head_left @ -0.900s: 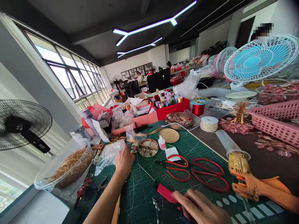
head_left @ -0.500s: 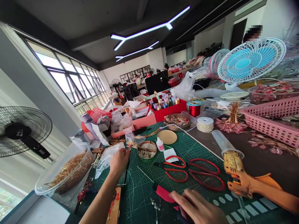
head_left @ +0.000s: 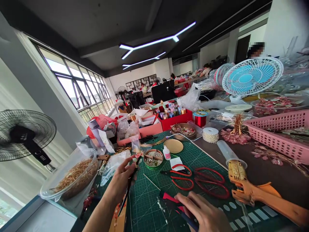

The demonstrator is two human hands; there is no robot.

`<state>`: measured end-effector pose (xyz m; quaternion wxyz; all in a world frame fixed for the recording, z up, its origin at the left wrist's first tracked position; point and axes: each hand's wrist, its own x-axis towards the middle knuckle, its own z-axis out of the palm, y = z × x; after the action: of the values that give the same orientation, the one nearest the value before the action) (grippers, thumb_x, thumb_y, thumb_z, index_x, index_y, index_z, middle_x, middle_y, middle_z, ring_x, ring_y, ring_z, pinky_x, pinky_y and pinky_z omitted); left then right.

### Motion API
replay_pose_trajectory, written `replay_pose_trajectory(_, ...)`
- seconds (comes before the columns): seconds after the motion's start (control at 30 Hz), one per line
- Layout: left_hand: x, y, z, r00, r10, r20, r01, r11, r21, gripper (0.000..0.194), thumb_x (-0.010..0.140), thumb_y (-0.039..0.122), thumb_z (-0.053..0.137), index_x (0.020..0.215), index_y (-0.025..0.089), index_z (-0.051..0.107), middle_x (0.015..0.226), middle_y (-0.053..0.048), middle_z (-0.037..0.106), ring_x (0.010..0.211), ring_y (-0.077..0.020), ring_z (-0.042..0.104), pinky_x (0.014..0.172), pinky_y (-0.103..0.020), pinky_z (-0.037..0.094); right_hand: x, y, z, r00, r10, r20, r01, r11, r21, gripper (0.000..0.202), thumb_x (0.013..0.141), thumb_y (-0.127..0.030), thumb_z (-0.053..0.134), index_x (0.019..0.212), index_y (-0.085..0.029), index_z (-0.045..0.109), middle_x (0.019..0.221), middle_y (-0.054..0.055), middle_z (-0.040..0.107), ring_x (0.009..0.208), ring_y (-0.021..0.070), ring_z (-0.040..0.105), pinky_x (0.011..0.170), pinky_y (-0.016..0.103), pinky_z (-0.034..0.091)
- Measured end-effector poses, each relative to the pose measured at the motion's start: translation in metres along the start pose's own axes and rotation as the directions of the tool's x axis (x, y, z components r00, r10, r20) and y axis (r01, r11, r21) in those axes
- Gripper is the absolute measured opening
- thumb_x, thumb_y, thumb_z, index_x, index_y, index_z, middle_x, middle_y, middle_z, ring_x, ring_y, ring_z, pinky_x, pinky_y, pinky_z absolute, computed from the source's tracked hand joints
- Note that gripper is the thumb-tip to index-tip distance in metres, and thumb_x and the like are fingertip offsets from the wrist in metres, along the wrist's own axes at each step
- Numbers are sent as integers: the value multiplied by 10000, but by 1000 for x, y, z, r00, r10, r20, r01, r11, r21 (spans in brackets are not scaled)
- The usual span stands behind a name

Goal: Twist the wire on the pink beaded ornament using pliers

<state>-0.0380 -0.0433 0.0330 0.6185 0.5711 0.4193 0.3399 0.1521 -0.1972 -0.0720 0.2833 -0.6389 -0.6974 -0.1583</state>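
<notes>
Left hand [head_left: 123,178] turned, holding dark stick [head_left: 129,182]

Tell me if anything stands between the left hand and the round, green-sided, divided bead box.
Only the slim, dark, pink-tipped stick held in the left hand: its tip shows between hand and the round, green-sided bead box. Nothing else visible is in the way.

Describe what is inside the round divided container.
Pearl-like beads lie between brown dividers in the round container. Whatever the uppermost beads cover cannot be seen.
</notes>
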Motion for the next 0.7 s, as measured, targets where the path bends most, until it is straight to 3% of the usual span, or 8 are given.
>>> replay_pose_trajectory(0.17,-12,-4,9,999,39,-38,-35,994,103,556,700,542,590,1152,242,468,693,23,608,387,-47,376,337,-155,233,12,-7,-8,995,102,11,-102,994,29,615,476,-8,510,1037,-243,602,916,40,696,808,228,667,635,287,557)
replay_pose_trajectory(0.33,-21,-11,16,993,55,-108,-25,965,262,467,691,584,559,961,202,549,595,32,579,348,-39,313,343,-166,157,26,-18,-21,977,202,68,-208,973,99,617,495,3,516,1044,-260,611,894,23,683,791,221,657,631,280,524)
replay_pose_trajectory(0.57,-37,-6,32,978,145,-151,-75,915,396,401,728,572,516,857,194,543,588,18,602,354,-50,285,374,-192,187,35,-28,-25,957,257,136,-276,950,149,567,576,14,516,1058,-268,608,904,32,667,816,223,644,663,296,500)
replay_pose_trajectory(0.7,-45,-4,36,966,196,-167,-110,901,419,381,749,586,468,851,219,481,528,60,507,377,-62,252,383,-195,184,35,-29,-25,949,277,150,-301,938,173,569,581,7,523,1069,-275,598,927,32,665,855,230,634,696,308,492)
